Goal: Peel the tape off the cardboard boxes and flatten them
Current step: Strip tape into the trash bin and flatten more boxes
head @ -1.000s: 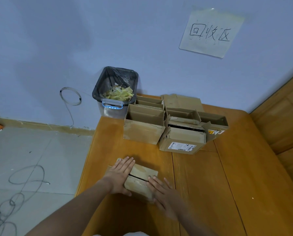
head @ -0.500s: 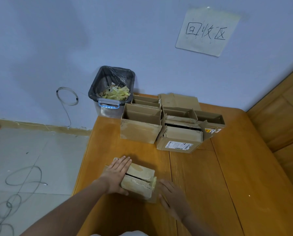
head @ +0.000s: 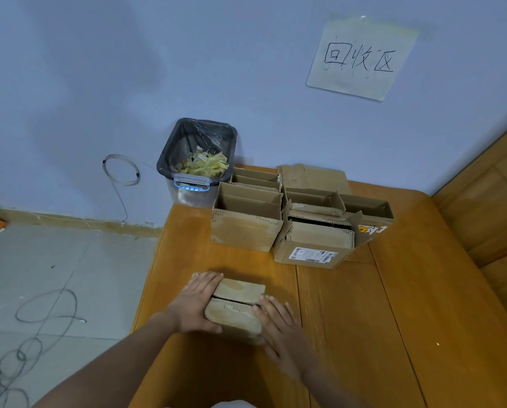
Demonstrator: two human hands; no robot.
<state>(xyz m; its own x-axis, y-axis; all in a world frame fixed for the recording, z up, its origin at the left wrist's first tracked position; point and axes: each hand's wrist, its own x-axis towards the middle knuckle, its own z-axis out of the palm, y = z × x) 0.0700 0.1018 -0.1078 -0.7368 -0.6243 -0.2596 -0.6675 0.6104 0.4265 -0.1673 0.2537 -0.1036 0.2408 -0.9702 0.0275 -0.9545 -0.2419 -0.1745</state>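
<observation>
Small brown cardboard box (head: 236,307) sits on the near-left part of the orange-brown wooden table (head: 393,334). Top flaps are closed but a dark slit runs across between them; the edges look ragged and worn.

Left hand (head: 197,304) lies against the box's left side, fingers straight and pointing away from the camera, thumb wrapped onto the near face. Right hand (head: 278,325) is flat against the box's right side, fingers extended, slightly blurred. Neither hand is curled tight around it; both press from the sides.

Far side of the table: a cluster of open brown cardboard boxes (head: 248,219), flaps up, packed touching each other. The nearest-right one (head: 314,245) carries a white shipping label on its front face.

Grey plastic bin with a black liner (head: 197,160) stands off the table's far-left corner against the wall; it holds a pile of yellowish crumpled tape strips (head: 202,166).

White paper sign with handwritten characters (head: 361,57) is stuck on the wall above.
</observation>
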